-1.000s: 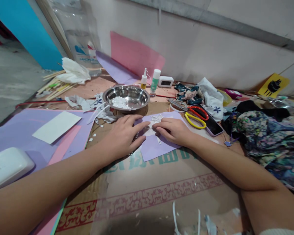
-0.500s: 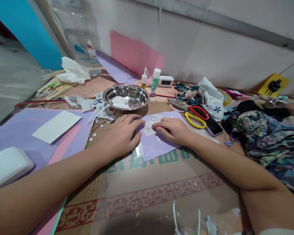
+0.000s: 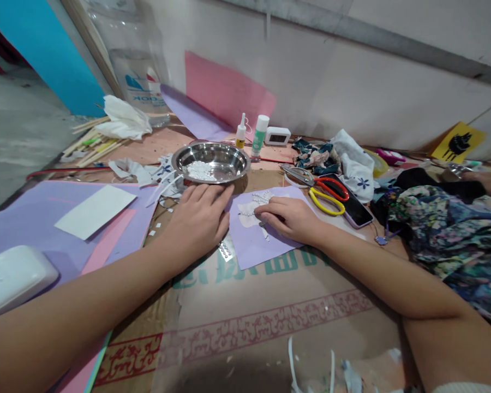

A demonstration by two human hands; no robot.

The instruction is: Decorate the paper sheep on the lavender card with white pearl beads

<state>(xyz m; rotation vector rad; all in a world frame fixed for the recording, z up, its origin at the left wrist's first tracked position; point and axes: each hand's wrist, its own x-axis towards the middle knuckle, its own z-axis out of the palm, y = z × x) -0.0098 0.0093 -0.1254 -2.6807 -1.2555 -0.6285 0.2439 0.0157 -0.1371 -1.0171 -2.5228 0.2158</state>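
A purple sheet of paper (image 3: 245,245) lies on the cardboard with a pale cut-out (image 3: 245,220) on it. A string of silver beads (image 3: 245,214) crosses the cut-out, and more beads (image 3: 262,196) lie just above. My right hand (image 3: 288,218) rests on the sheet, its fingers closed at the end of the bead string. My left hand (image 3: 200,215) lies palm down with fingers stretched out, at the near rim of the steel bowl (image 3: 233,177) of white bits. A small strip of stick-on gems (image 3: 226,248) shows beside the left hand's thumb.
Red-and-yellow-handled scissors (image 3: 327,194) lie against a phone (image 3: 358,213) at right. A glue bottle (image 3: 240,134), a glue stick (image 3: 260,134) and a small digital display (image 3: 277,136) stand behind. Coloured sheets (image 3: 65,213) and a white case (image 3: 16,278) are left. Another person's hand (image 3: 489,183) is far right.
My left hand has moved off the purple sheet, left and up to the bowl's rim, uncovering the cut-out's left side and the gem strip. My right hand has stayed in place.
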